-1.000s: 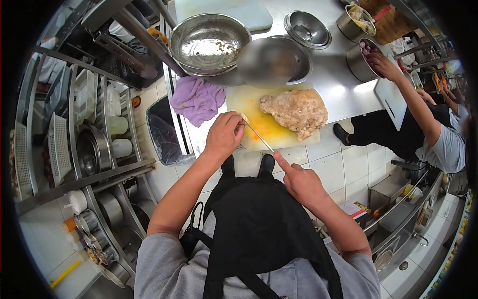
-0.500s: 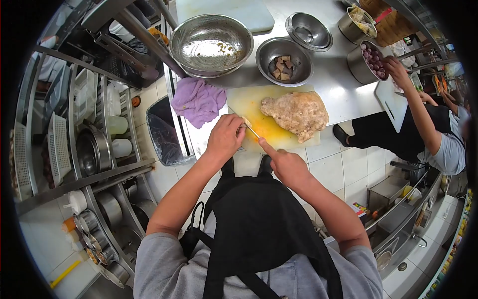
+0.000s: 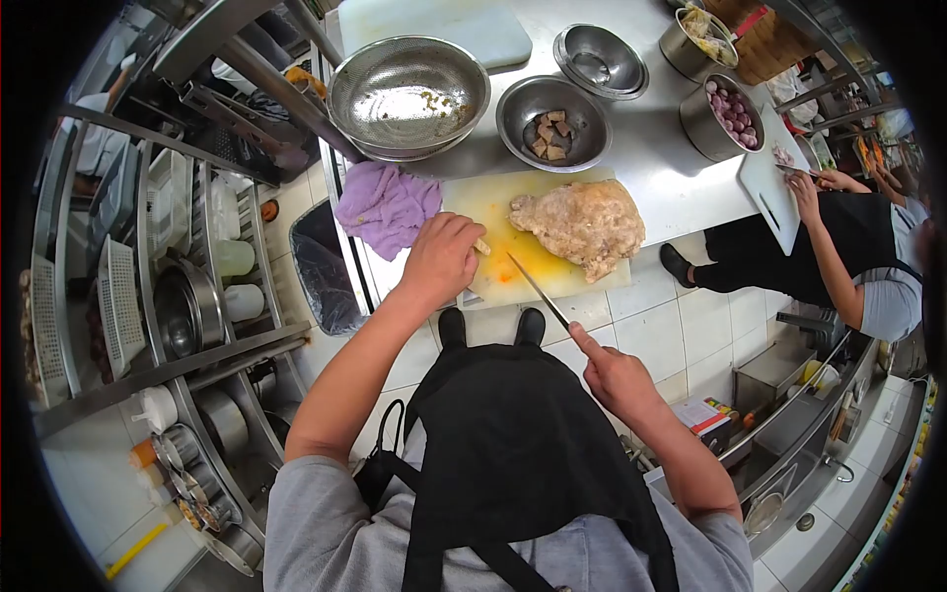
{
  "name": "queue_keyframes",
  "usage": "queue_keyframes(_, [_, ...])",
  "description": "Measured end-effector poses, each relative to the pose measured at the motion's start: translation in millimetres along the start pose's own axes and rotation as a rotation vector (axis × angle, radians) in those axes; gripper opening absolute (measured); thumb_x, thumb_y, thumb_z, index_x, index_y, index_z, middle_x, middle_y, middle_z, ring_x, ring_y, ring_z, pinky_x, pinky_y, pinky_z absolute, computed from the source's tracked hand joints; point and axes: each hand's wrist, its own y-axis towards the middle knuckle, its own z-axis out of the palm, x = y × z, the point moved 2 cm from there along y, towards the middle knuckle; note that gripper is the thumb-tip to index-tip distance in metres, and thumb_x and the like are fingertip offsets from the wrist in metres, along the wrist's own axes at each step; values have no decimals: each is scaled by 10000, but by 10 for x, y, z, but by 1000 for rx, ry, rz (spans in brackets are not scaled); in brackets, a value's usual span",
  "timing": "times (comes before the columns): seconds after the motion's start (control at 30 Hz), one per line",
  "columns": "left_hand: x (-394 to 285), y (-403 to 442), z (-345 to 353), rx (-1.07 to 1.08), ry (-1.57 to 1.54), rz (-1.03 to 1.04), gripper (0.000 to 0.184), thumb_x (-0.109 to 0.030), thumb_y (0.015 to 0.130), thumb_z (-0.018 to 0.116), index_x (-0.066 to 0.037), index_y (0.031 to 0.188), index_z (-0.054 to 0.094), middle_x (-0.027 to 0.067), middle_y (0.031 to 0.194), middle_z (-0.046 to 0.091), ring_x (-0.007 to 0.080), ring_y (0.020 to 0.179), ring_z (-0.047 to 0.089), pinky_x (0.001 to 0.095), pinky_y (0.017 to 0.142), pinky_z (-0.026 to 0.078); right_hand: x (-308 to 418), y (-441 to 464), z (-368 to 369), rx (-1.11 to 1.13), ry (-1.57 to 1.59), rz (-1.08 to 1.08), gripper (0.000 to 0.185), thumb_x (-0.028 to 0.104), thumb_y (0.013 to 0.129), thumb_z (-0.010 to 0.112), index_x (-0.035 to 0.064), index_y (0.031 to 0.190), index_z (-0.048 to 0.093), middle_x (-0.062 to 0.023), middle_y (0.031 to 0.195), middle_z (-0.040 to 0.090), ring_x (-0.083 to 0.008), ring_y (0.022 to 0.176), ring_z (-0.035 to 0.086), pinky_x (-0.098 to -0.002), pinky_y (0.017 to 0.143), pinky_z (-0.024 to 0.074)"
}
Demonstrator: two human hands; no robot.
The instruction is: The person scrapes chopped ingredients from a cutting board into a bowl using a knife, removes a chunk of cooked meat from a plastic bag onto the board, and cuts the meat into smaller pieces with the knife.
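Observation:
My left hand (image 3: 443, 257) is closed on a small pale piece of food (image 3: 481, 246) at the left edge of a yellow-stained cutting board (image 3: 483, 286). A knife (image 3: 538, 289) is gripped in my right hand (image 3: 614, 373), its blade pointing up and left over the board, apart from the piece. On the board's right side lies a large browned chunk of meat (image 3: 582, 227). A purple cloth (image 3: 387, 207) is crumpled just left of the board. Behind the board stands a metal bowl (image 3: 589, 120) with several cut cubes.
A perforated strainer (image 3: 407, 94), nested bowls (image 3: 600, 59) and a pale board (image 3: 434, 28) are at the back. A pot of purple bulbs (image 3: 720, 118) stands right, near a co-worker's hands cutting on a white board (image 3: 768, 187). A lined bin (image 3: 330, 266) is left.
My right hand and the knife have drawn back down and right, away from the small piece. The co-worker's hand has left the pot and moved to the white board.

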Motion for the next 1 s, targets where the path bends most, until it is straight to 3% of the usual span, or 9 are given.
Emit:
queue_keyframes(0.2, [-63, 116, 42, 76, -219, -401, 194, -131, 852, 698, -28, 1015, 718, 124, 886, 704, 316, 979, 646, 421, 909, 498, -27, -89, -31, -34, 48, 33, 772, 98, 930, 618, 212, 1626, 306, -189, 878, 678, -395, 728, 685, -505, 695, 571])
queue_keyframes(0.3, [-86, 157, 34, 81, -336, -505, 206, -177, 872, 711, -10, 990, 729, 138, 866, 705, 315, 914, 659, 420, 854, 521, -49, -97, 7, -35, 59, 45, 768, 99, 930, 617, 211, 1623, 306, -191, 880, 679, -400, 729, 684, -507, 695, 571])
queue_keyframes(0.5, [34, 171, 83, 125, -356, -530, 227, -200, 865, 732, -10, 989, 734, 172, 901, 724, 320, 859, 672, 420, 821, 538, -75, -75, 42, -13, 59, 70, 765, 103, 930, 616, 216, 1621, 307, -194, 888, 684, -402, 737, 686, -506, 698, 571])
queue_keyframes(0.6, [14, 226, 33, 167, -345, -560, 226, -208, 887, 734, -4, 985, 736, 153, 893, 731, 257, 878, 681, 384, 808, 539, -90, -67, 65, -12, 58, 70, 771, 104, 931, 613, 223, 1625, 299, -188, 893, 686, -395, 747, 689, -504, 714, 572])
queue_keyframes(0.7, [-73, 492, -118, 276, -560, -651, 219, -155, 929, 730, -8, 1090, 717, 102, 1036, 722, 163, 906, 660, 325, 801, 525, -76, -52, 68, -13, 61, 77, 777, 103, 932, 612, 227, 1629, 292, -181, 896, 688, -389, 761, 693, -503, 730, 571])
queue_keyframes(0.8, [-167, 836, -255, -40, -774, -348, 321, -110, 933, 719, 0, 1230, 663, 58, 1085, 706, 127, 930, 639, 294, 844, 531, -44, -50, 87, 5, 68, 95, 779, 100, 933, 611, 226, 1632, 291, -179, 898, 689, -386, 769, 694, -502, 736, 569])
queue_keyframes(0.9, [-58, 827, -532, 30, -593, -357, 431, -90, 933, 716, -1, 1337, 597, 44, 1113, 696, 127, 952, 631, 298, 884, 534, -70, -41, 87, 4, 82, 79, 776, 100, 934, 610, 220, 1632, 292, -180, 895, 688, -387, 766, 693, -503, 732, 569])
queue_keyframes(1.0, [118, 393, -564, 232, -283, -398, 352, -70, 894, 721, 1, 1223, 619, 94, 1034, 686, 198, 955, 650, 342, 868, 534, -120, -31, 94, -11, 70, 57, 775, 101, 934, 611, 215, 1632, 293, -180, 888, 686, -388, 757, 692, -506, 725, 568])
